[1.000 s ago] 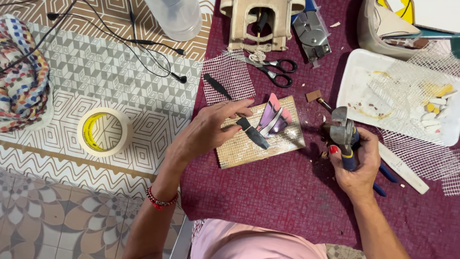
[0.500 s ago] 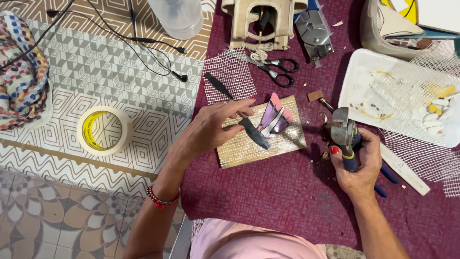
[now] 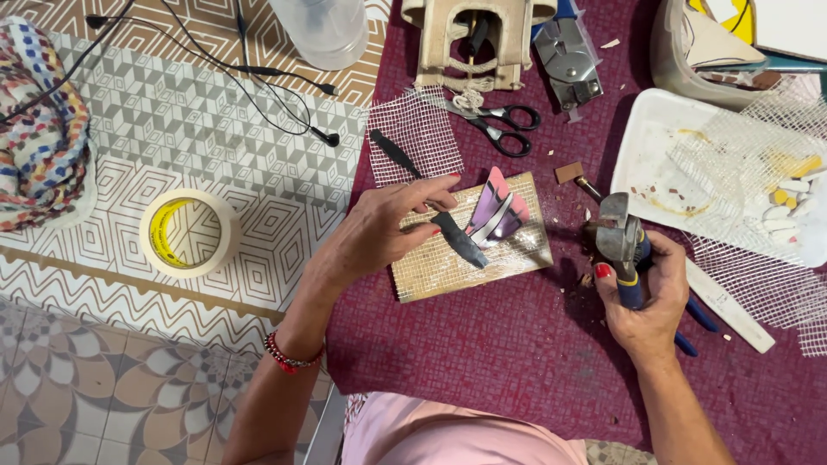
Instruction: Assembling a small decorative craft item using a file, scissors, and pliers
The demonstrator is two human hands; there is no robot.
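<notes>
My left hand (image 3: 379,231) rests on a small wooden board covered with mesh (image 3: 431,267), its fingers pinching a dark narrow tile piece (image 3: 458,239) that lies on the board. Pink and purple tile pieces (image 3: 498,209) sit fanned beside it. My right hand (image 3: 648,297) is closed around blue-handled tile nippers (image 3: 622,245), held upright to the right of the board, jaws up.
Black scissors (image 3: 500,127), a mesh square (image 3: 420,133), a black tool (image 3: 394,153) and a wooden house (image 3: 472,39) lie behind the board. A white tray (image 3: 659,164) with mesh and tile bits stands at right. A tape roll (image 3: 185,232) lies on the patterned cloth at left.
My left hand has shifted the dark tile piece slightly on the board. The right hand with the nippers has stayed nearly still.
</notes>
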